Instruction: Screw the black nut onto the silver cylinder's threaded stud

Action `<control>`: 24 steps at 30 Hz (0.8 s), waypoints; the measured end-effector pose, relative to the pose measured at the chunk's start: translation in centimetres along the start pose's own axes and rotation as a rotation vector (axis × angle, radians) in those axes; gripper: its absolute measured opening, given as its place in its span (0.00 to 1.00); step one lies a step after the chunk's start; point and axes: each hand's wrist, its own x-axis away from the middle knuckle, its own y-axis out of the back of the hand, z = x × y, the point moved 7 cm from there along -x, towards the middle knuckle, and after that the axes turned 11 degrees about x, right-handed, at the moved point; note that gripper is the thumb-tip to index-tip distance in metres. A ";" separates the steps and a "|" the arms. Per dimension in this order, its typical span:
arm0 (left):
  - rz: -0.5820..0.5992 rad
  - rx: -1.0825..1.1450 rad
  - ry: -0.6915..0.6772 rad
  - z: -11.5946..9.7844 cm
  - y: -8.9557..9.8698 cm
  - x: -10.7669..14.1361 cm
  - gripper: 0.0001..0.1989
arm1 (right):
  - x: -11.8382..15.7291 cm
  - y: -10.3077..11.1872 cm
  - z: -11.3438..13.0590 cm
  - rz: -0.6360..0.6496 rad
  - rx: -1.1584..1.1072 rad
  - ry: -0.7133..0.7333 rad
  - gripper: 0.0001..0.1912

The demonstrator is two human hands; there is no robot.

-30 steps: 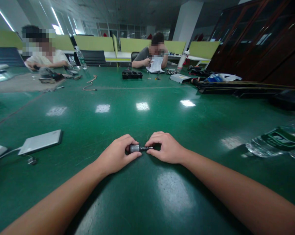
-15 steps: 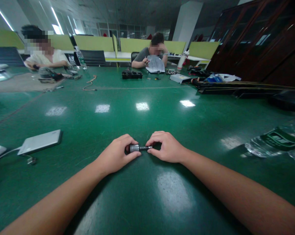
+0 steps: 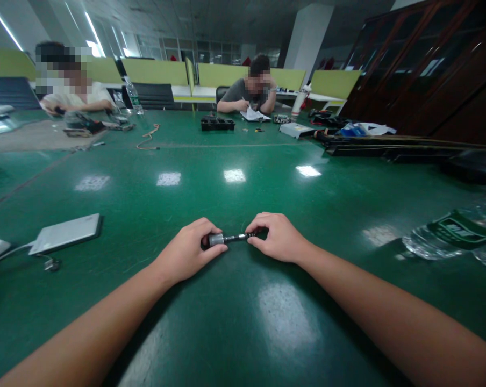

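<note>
My left hand (image 3: 186, 248) is closed around a short silver cylinder (image 3: 216, 239), thumb below and fingers above it. A thin dark rod with lighter bands (image 3: 237, 237) runs rightward from that cylinder. My right hand (image 3: 278, 237) pinches the rod's ribbed black far end between thumb and fingertips. Both pieces lie nearly level in one line, just over the green table (image 3: 243, 312). The cylinder's left end is partly hidden in my left palm, and I cannot tell what kind of part this is.
To the left lies a silver flat box with a white cable (image 3: 68, 232). Clear water bottles with green labels (image 3: 452, 231) lie on the right. Farther off are a black compartment tray (image 3: 218, 123), a beige cord (image 3: 149, 137), dark strips (image 3: 364, 144) and two seated people.
My hands have moved slightly apart, and more of the rod shows between them. My left hand has shifted a little left. The person opposite has lowered the papers to the table.
</note>
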 end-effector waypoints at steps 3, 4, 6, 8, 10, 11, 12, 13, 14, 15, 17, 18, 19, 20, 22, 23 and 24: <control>-0.011 -0.004 0.006 0.1 0.2 0.0 0.10 | 0.0 0.0 -0.4 -0.009 0.009 -0.032 0.05; -0.009 -0.003 0.007 0.1 0.2 0.0 0.10 | 0.1 0.0 -0.4 -0.010 0.008 -0.029 0.05; -0.008 0.000 0.012 0.1 0.1 0.0 0.10 | 0.1 0.0 -0.3 -0.012 0.005 -0.015 0.05; -0.009 0.001 0.014 0.2 0.1 0.0 0.10 | 0.1 0.1 -0.2 -0.015 0.000 -0.004 0.06; -0.007 -0.001 0.016 0.3 0.1 0.0 0.10 | 0.1 0.1 -0.1 -0.019 -0.007 0.005 0.06; -0.004 0.000 0.015 0.3 0.1 0.0 0.11 | 0.1 0.0 0.1 -0.022 -0.014 0.011 0.06; 0.003 0.000 0.013 0.3 0.1 0.0 0.11 | 0.1 0.0 0.2 -0.023 -0.025 0.021 0.06; 0.012 0.002 0.010 0.3 0.0 0.0 0.11 | 0.1 -0.1 0.5 -0.023 -0.041 0.039 0.06; 0.022 0.005 0.008 0.3 -0.1 0.0 0.11 | 0.2 -0.3 0.9 -0.023 -0.057 0.064 0.06; 0.032 0.012 0.009 0.2 -0.2 0.0 0.11 | 0.2 -0.4 1.3 -0.022 -0.073 0.096 0.07; 0.053 0.030 0.009 0.0 -0.4 0.0 0.12 | 0.4 -0.6 2.2 -0.027 -0.086 0.160 0.09; 0.060 0.038 0.006 -0.1 -0.5 0.1 0.11 | 0.5 -0.6 2.5 -0.036 -0.087 0.175 0.09; 0.065 0.045 0.001 -0.2 -0.6 0.1 0.11 | 0.6 -0.7 2.7 -0.041 -0.086 0.182 0.09; 0.067 0.049 -0.006 -0.3 -0.6 0.1 0.10 | 0.6 -0.8 2.9 -0.041 -0.085 0.185 0.09; 0.071 0.054 -0.022 -0.5 -0.8 0.2 0.10 | 0.7 -1.0 3.0 -0.031 -0.083 0.183 0.09; 0.073 0.055 -0.029 -0.5 -0.8 0.2 0.11 | 0.7 -1.1 3.0 -0.025 -0.081 0.180 0.09; 0.076 0.056 -0.034 -0.4 -0.8 0.2 0.12 | 0.7 -1.1 3.0 -0.020 -0.078 0.179 0.09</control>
